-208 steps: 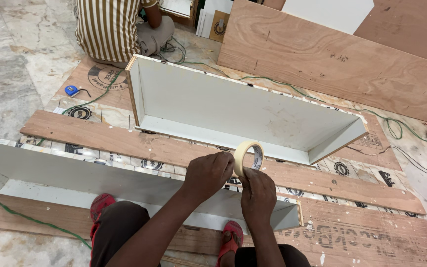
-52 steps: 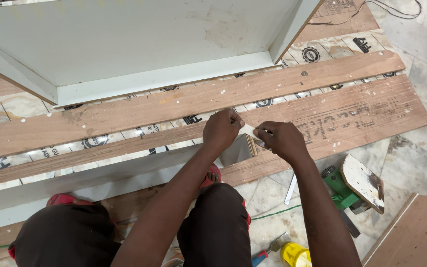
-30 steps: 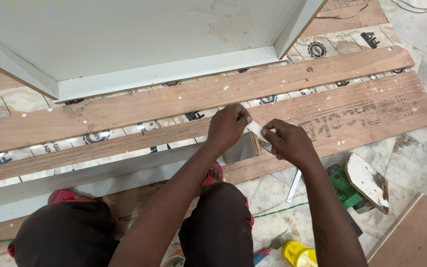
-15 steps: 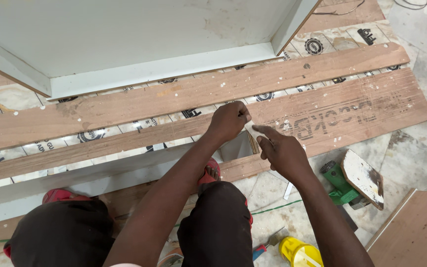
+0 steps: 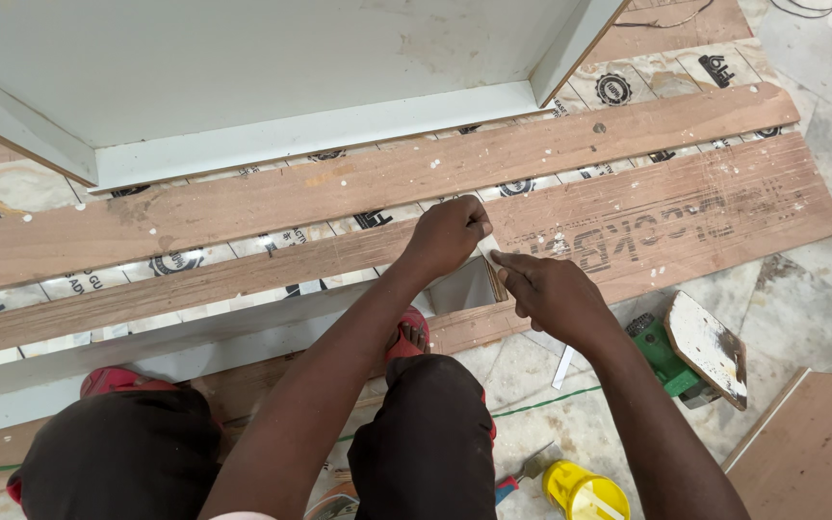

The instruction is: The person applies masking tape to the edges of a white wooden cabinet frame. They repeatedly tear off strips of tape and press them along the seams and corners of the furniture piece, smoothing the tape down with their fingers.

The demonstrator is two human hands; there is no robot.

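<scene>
Hands meet at the end of grey-white panel [image 5: 243, 332] on the wood planks [image 5: 358, 183]: left hand [image 5: 447, 236] pinched shut on a pale tape strip [image 5: 486, 247], w/ right hand [image 5: 551, 294] fingers pressed on the strip's other end. Panel end sits btwn both hands (tape mostly hidden). Green power tool [image 5: 666, 351] lies just right of right forearm, yellow container [image 5: 580, 491] near the knee.

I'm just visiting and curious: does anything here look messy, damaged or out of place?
Mostly paint mess: white specks dot the wooden planks, and the green tool lying on the floor has a smeared, chipped-looking plate. Both hands work normally.
</scene>
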